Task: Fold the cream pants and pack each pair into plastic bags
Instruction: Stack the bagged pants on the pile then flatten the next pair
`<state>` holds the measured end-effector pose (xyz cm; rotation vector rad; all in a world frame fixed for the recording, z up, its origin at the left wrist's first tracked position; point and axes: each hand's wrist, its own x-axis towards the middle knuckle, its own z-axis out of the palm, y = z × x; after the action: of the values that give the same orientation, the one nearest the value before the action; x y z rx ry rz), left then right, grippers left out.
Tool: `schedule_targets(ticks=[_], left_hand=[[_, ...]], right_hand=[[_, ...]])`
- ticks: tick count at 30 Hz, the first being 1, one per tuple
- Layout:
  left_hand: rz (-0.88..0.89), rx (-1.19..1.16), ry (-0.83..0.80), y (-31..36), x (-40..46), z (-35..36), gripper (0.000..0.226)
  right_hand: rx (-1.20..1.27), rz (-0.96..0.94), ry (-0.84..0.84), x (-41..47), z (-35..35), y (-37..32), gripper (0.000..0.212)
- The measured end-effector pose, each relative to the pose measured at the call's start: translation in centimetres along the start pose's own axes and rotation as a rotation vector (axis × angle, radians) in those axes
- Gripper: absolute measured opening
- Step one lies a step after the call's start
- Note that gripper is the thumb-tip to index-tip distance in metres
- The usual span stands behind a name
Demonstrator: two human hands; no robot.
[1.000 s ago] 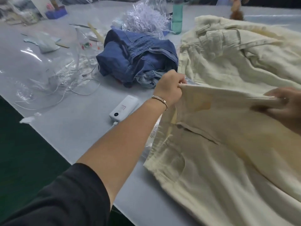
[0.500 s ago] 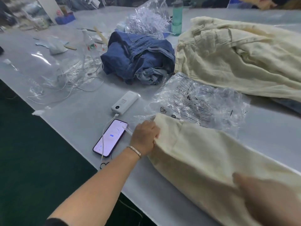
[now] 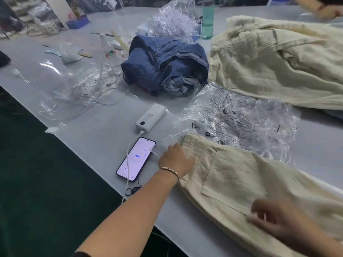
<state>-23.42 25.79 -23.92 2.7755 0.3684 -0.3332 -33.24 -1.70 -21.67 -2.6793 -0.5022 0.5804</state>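
pants [image 3: 241, 175] long axis: waistband by left hand [image 3: 174, 161] to lower right | bag [image 3: 241, 117] just beyond | left fingers grasp waistband | right hand [image 3: 276, 217] blurred, fingers' state unclear

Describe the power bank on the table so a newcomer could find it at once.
Start at the heap of blue jeans in the middle of the table. Just in front of it lies the power bank, a small white block. Its white cable runs to the lit phone.
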Motion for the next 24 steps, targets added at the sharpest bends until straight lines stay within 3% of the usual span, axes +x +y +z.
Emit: schedule_targets(ticks=[1, 2, 3, 5, 7, 10, 14, 17, 20, 24], left_hand=[[-0.006, 0.005, -0.007, -0.2, 0.0, 0.5, 0.069], [-0.008, 0.004, 0.003, -0.4, 0.0, 0.9, 0.075], [-0.012, -0.014, 0.016, -0.7, 0.1, 1.2, 0.078], [-0.036, -0.063, 0.022, -1.2, 0.2, 1.5, 0.079], [-0.016, -0.081, 0.005, -1.4, 0.5, 1.4, 0.071], [0.118, -0.152, -0.009, -1.3, 0.7, 0.8, 0.047], [0.305, -0.525, -0.013, -0.7, 1.4, -1.2, 0.024], [0.391, -0.668, 0.086, -0.8, 2.8, -3.2, 0.02], [0.338, -0.637, 0.058, -0.9, 5.0, -4.3, 0.019], [0.257, -0.299, -0.112, -0.3, 6.0, -2.3, 0.043]], right_hand=[[0.0, 0.009, 0.266, 0.7, 0.3, 0.5, 0.023], [-0.042, 0.061, 0.488, 1.6, 0.3, 0.9, 0.035], [-0.113, 0.134, 0.601, 2.6, 0.3, 1.3, 0.05], [-0.172, 0.332, 0.561, 4.1, 0.0, 2.1, 0.072], [-0.131, 0.525, 0.466, 5.5, 0.0, 2.9, 0.077], [-0.147, 0.623, 0.5, 6.7, 0.3, 4.8, 0.046], [-0.009, 0.495, 0.592, 6.9, 0.7, 9.8, 0.031], [0.141, 0.35, 0.68, 6.1, -0.6, 11.3, 0.018], [0.012, 0.408, 0.586, 5.6, -1.9, 11.1, 0.044], [0.023, 0.67, 0.168, 4.7, -1.2, 11.6, 0.086]])
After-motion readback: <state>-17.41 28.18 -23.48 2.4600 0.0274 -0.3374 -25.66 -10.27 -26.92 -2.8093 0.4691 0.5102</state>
